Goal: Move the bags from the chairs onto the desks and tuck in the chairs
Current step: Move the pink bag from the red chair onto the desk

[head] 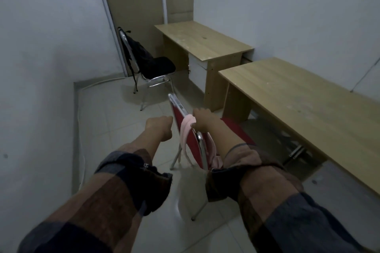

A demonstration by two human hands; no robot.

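- Right hand (202,120): fingers curled round the pink strap where it crosses the top rail of the red chair.
- Left hand (159,127): just left of the chair back, fingers curled into a fist, holding nothing visible.
- Pink bag (186,135): hangs on the back of the red chair (190,129), straps draped over the rail, body mostly hidden behind the right forearm. Judged soft, limp and light; best lifted by the straps. Long axis hangs downward.
- Red chair: stands clear of the near desk (308,107), seat toward it; rigid metal frame, top rail the likely grip for pushing in.
- Black backpack (139,51): leans upright against the back of the black chair (162,63), far left, a strap trailing toward the floor. Probably heavier; top loop the likely hold.
- Far desk (203,39): black chair faces it, not tucked.
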